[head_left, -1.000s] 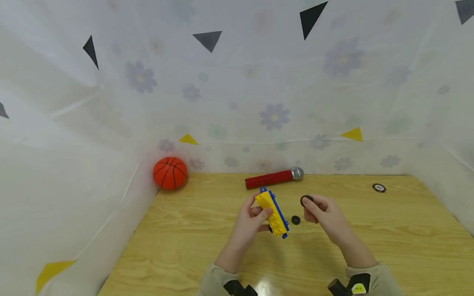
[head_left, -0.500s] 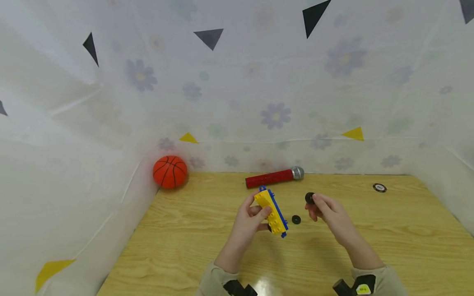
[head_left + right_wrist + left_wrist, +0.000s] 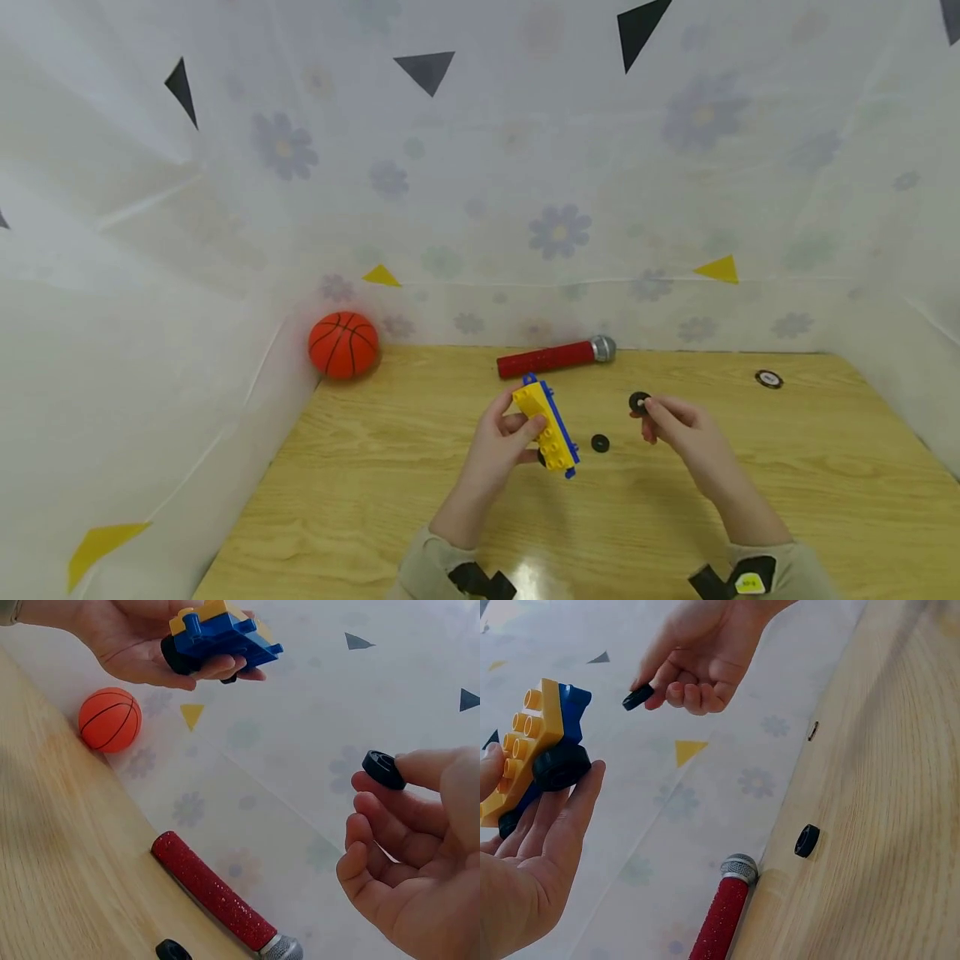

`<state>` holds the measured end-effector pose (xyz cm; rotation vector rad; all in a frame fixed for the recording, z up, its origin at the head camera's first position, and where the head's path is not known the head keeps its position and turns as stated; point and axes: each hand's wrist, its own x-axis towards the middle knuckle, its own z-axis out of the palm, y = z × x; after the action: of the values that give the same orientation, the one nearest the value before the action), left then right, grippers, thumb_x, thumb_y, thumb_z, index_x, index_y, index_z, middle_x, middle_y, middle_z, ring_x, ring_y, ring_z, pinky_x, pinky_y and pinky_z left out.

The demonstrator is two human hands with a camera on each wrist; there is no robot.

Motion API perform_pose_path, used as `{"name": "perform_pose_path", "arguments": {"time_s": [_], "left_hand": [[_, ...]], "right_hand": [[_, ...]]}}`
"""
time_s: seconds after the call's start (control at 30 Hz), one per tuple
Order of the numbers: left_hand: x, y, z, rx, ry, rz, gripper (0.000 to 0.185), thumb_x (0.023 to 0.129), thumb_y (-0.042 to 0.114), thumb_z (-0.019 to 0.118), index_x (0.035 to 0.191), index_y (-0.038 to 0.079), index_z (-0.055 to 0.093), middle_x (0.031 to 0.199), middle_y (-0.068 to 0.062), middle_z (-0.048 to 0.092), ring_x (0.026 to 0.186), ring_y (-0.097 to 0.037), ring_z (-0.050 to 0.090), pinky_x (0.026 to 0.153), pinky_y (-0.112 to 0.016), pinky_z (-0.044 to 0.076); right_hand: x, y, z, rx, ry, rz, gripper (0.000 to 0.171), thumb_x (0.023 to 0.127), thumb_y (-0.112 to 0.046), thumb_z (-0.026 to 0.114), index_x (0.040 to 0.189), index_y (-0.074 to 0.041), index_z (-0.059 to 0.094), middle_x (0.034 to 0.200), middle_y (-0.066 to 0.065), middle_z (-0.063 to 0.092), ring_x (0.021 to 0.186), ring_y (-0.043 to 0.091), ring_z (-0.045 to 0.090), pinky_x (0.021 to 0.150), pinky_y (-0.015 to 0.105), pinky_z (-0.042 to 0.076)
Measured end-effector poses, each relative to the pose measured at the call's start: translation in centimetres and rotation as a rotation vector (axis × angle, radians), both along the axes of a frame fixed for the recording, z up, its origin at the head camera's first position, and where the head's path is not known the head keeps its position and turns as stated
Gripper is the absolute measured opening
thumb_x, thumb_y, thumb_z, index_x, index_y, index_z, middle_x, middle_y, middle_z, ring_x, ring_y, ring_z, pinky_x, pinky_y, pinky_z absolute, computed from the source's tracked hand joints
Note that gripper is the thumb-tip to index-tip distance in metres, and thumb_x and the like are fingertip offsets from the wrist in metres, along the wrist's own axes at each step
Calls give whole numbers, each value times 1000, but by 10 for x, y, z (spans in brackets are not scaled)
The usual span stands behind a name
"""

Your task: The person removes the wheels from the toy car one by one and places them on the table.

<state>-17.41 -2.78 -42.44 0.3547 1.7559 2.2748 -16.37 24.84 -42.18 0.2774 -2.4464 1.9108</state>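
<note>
My left hand [image 3: 487, 454] grips a toy car [image 3: 551, 429] with a yellow studded top and a blue base, tilted above the table. In the left wrist view, black wheels [image 3: 561, 766] sit on one side of the car. Its other side, in the right wrist view, shows blue axle pegs [image 3: 247, 625] with no wheels on them. To the right, my right hand [image 3: 686, 433] pinches a loose black wheel [image 3: 382, 769] between thumb and index finger, apart from the car. Another loose wheel [image 3: 600, 443] lies flat on the table between the hands.
Behind the hands a red microphone [image 3: 555, 357] with a silver head lies along the table's back edge. An orange basketball [image 3: 343, 345] rests at the back left corner. A round black-and-white chip [image 3: 768, 379] is at the back right. White flowered sheeting [image 3: 480, 208] encloses the wooden table [image 3: 337, 500].
My right hand has moved a little to the right, away from the car, and the wheel in its fingers has turned to show its face. The left hand keeps holding the car, nearly still.
</note>
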Motion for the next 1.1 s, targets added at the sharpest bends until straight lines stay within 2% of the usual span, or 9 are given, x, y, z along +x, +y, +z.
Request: {"name": "perform_pose_path", "arguments": {"time_s": [0.17,0.4,0.63,0.77,0.87,1.1], "left_hand": [[1,1,0,-5,-2,5,58,96,24,66,148,14,42,112,-17,70,94,-20,70,78,-45,62],[1,4,-2,-1,-18,8,55,96,23,66,146,15,44,113,-17,70,95,-20,70,79,-45,62],[-1,3,-3,-11,2,-10,57,96,23,66,147,14,42,114,-19,69,96,-20,70,79,-46,61],[-2,4,-3,-4,-5,-14,59,95,26,67,147,15,43,116,-20,69,98,-21,70,80,-47,61],[-2,3,-6,-18,-24,0,58,94,27,67,146,17,44,117,-18,69,99,-22,70,80,-47,61],[-2,-2,-13,-29,-39,15,57,96,25,66,147,16,43,113,-16,69,96,-21,70,79,-46,61]], "right_hand": [[-2,12,-12,27,-41,-58,33,104,-29,51,96,0,65,77,-5,62,77,15,59,73,22,52],[-4,28,-21,10,-106,-109,29,103,-31,54,96,-5,64,80,-5,63,79,15,62,74,20,53],[-5,38,-30,3,-120,-113,27,101,-26,59,96,1,60,81,-6,67,79,10,66,76,20,56],[-11,44,-36,-34,-110,-81,20,100,-20,60,97,0,60,82,-6,71,80,11,69,76,24,59],[-14,46,-43,-50,-137,-71,20,100,-17,61,102,3,59,85,-4,73,81,13,71,76,28,61],[-22,47,-61,132,-216,-68,39,100,-22,60,122,11,54,96,11,74,82,16,71,75,30,60]]}}
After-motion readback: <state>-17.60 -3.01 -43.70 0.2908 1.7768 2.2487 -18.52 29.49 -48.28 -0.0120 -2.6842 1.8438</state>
